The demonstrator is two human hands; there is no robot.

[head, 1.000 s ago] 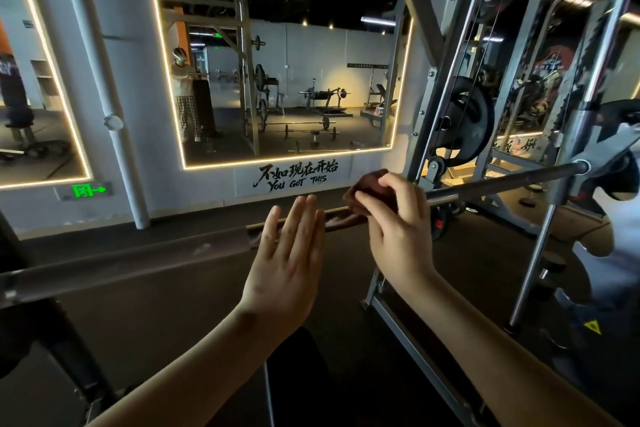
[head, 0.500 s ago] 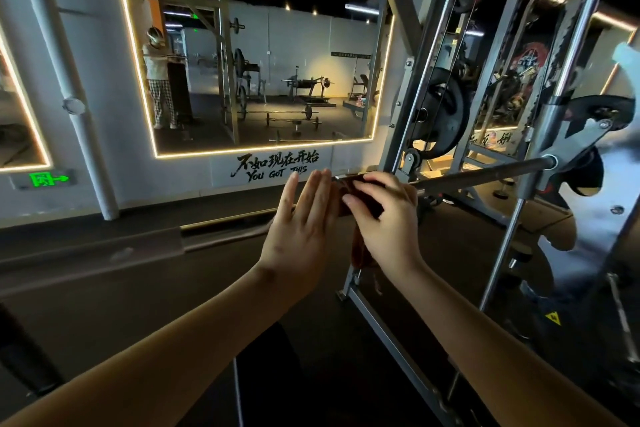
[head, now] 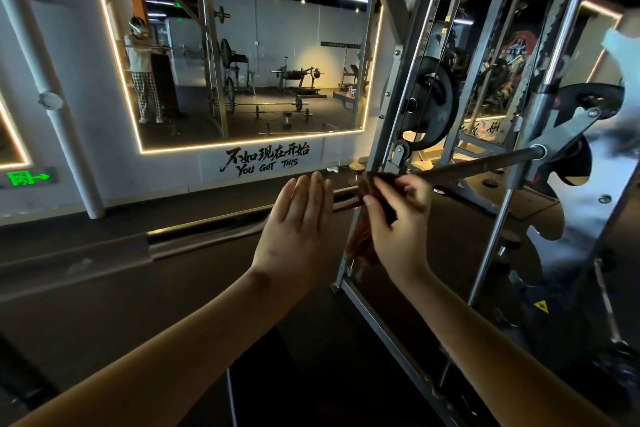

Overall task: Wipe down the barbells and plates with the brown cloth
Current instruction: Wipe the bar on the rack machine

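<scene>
Far left, a green exit sign [head: 29, 178] low on the white wall, with a white pipe [head: 52, 80] running up beside it. Next is a big mirror [head: 242, 45] with a lit edge, reflecting a person standing at a rack and several bars on the floor. Black "YOU GOT THIS" lettering [head: 266, 161] sits under the mirror.

The barbell [head: 207, 234] crosses the view from lower left, rising to the right, and its right end meets the rack's guide rod [head: 502, 218]. The left grip [head: 298, 222] is in front of the bar near its middle, with flat straight fingers pressed together, pointing up and holding nothing. Cannot tell if the palm touches the bar.

Just right of it, the brown cloth [head: 360, 241] is draped over the bar, with 1 part bunched on top and the rest hanging below. The right grip [head: 398, 218] has curled fingers, with thumb and fingertips pinching the cloth against the bar.

Behind the hands stands a grey rack upright [head: 391, 114] with cables and a pulley. 1 black plate [head: 431, 107] is mounted on the rack, above the bar and well apart from the cloth. Further right are metal hooks at the bar end, and a yellow warning sticker [head: 541, 306] low on the frame.
</scene>
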